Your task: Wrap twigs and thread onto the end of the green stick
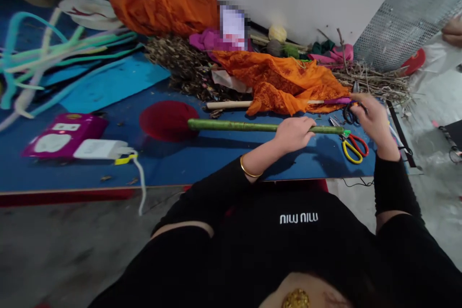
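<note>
My left hand [295, 134] is closed around a green stem [234, 126], which lies level above the blue table. At the stem's left end is a round, dark red piece [164, 121]; its fine make is blurred. My right hand [373, 118] is at the table's right side, thumb and fingers curled at a pair of black-handled scissors [349, 114]. Scissors with one red and one yellow handle [355, 148] lie just below the stem's right end. A small bright green piece [346, 133] shows at that end.
Behind the stem lie a pale wooden stick [229, 105], orange cloth [285, 77] and dry twigs [375, 77]. To the left are a purple-and-white device [67, 134] with a white plug [99, 149], a blue sheet [115, 82] and pastel fuzzy strips [43, 53].
</note>
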Demonstrator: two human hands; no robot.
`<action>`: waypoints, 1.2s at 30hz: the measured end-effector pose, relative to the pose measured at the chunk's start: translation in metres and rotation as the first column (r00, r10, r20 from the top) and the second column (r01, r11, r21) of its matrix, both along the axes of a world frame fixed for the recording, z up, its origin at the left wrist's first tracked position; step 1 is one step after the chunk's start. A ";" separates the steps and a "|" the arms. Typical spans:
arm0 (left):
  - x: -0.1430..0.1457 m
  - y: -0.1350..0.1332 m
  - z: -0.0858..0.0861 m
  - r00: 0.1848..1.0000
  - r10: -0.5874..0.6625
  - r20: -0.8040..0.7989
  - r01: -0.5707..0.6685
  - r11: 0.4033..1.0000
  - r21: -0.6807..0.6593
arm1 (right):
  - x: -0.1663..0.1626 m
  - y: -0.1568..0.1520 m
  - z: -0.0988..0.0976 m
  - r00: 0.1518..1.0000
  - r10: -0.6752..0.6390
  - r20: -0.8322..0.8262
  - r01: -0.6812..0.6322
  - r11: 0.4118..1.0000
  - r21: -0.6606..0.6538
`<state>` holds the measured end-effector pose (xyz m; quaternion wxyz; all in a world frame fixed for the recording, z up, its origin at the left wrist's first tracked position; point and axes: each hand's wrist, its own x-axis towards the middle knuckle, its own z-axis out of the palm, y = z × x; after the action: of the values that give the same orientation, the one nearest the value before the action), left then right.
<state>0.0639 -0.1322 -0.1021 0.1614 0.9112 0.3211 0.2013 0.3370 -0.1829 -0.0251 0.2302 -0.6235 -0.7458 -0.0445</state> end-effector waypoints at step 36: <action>-0.026 -0.004 0.122 -0.108 0.802 0.588 0.490 0.558 -0.670 | -0.135 -0.056 -0.069 0.646 0.076 -0.759 -0.152 0.988 -0.031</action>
<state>0.0380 -0.1358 0.0203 0.6870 0.1865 0.2745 0.6465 0.2020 -0.2388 -0.0937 0.4929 -0.5472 -0.6213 0.2675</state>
